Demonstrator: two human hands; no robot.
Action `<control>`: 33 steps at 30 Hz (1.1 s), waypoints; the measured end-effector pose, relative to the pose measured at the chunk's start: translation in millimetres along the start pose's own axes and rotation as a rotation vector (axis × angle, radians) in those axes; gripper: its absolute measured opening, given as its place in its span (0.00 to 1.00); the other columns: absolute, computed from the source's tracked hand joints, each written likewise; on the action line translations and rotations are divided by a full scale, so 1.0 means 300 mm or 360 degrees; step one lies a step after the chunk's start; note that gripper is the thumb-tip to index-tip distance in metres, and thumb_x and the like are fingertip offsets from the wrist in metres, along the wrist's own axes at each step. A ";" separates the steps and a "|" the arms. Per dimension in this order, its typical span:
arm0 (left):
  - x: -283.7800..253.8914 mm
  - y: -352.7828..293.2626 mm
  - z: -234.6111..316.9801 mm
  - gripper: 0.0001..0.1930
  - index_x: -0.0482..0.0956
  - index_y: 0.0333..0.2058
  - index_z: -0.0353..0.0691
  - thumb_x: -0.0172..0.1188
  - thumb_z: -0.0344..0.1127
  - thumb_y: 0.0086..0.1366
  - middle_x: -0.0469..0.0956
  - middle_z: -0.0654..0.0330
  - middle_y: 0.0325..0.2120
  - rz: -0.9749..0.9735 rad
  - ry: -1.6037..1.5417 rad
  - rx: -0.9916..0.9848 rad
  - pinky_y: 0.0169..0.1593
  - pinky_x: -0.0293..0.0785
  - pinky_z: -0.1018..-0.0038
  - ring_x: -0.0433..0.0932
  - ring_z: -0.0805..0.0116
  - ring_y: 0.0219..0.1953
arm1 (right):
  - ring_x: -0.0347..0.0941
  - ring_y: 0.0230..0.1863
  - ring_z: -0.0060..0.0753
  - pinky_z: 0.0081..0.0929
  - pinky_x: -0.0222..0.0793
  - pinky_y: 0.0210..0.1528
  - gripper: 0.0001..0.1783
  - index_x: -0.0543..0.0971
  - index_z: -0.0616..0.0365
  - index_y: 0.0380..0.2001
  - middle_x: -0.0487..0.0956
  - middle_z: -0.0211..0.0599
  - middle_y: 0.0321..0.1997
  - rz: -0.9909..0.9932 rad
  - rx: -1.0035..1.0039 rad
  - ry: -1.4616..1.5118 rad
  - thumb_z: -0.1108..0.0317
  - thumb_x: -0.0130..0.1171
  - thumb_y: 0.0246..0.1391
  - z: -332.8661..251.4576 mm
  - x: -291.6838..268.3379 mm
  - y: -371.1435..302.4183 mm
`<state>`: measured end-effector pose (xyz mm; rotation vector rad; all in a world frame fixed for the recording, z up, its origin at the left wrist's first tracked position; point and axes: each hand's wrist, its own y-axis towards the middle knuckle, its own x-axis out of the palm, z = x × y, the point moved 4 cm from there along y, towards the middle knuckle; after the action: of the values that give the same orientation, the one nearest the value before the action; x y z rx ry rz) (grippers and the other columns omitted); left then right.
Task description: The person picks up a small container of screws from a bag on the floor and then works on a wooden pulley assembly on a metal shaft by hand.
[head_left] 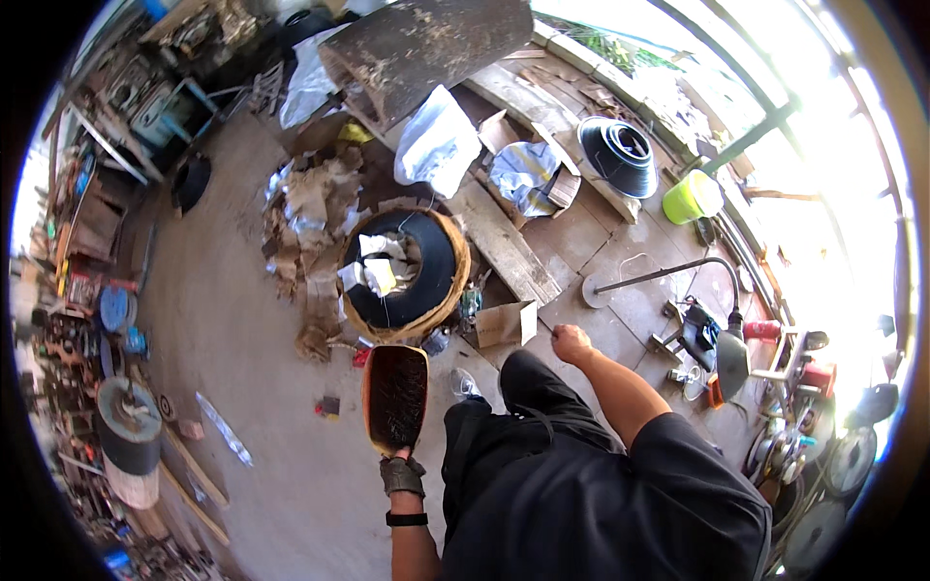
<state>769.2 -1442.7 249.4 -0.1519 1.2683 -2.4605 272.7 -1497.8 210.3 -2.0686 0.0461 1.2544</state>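
A deep tan container [367, 407] with rounded corners hangs from my left hand [401, 473], which grips its near end. That hand wears a grey glove, with a black band around the wrist. Inside the container lies a heap of dark, thin, nail-like pieces [397, 397], too small to make out singly. My bare right hand [572, 344] is held out to the right, fingers curled into a loose fist with nothing visible in it. Beyond the container sits a large black coil [426, 261] in a brown wrapping, with white and yellow scraps in its middle.
Torn brown paper [315, 218] litters the floor left of the coil. A small cardboard box [504, 324] and wooden planks [504, 242] lie ahead. To the right are a bent-neck lamp [731, 363], a yellow-green bucket [692, 198] and another wire coil [615, 155]. Cluttered shelves line the left.
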 end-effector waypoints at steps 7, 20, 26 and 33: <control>0.274 0.212 0.319 0.16 0.68 0.14 0.43 0.65 0.36 0.56 0.65 0.63 0.09 -0.0149 0.0220 -0.0152 0.14 0.62 0.67 0.63 0.65 0.08 | 0.78 0.45 0.58 0.48 0.72 0.51 0.15 0.83 0.61 0.34 0.81 0.57 0.39 0.0439 0.0531 0.0339 0.64 0.51 0.52 0.247 -0.120 0.044; 0.960 0.318 0.413 0.11 0.72 0.20 0.44 0.65 0.34 0.57 0.64 0.65 0.11 -0.0017 0.0233 -0.0517 0.15 0.62 0.69 0.64 0.67 0.11 | 0.78 0.42 0.61 0.47 0.73 0.50 0.17 0.83 0.63 0.31 0.81 0.60 0.35 0.0002 0.0611 0.0399 0.61 0.51 0.51 0.556 -0.226 0.528; 1.267 0.264 0.551 0.12 0.72 0.21 0.46 0.62 0.38 0.61 0.63 0.66 0.10 0.0175 0.0174 -0.0619 0.16 0.61 0.70 0.62 0.68 0.10 | 0.78 0.39 0.62 0.50 0.74 0.44 0.15 0.80 0.63 0.30 0.80 0.60 0.33 -0.0017 0.0178 0.0181 0.61 0.54 0.51 0.490 -0.585 1.010; 1.621 0.324 0.826 0.11 0.73 0.22 0.46 0.61 0.37 0.62 0.65 0.67 0.11 0.0191 0.0098 -0.0462 0.18 0.63 0.70 0.63 0.70 0.12 | 0.78 0.40 0.59 0.48 0.73 0.46 0.14 0.81 0.62 0.32 0.81 0.58 0.35 0.0354 0.0228 0.0575 0.62 0.53 0.54 0.370 -0.999 1.443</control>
<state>409.1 -1862.7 282.8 -0.0720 1.6080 -2.1862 -131.2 -1851.9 178.6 -2.1808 0.5276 0.9542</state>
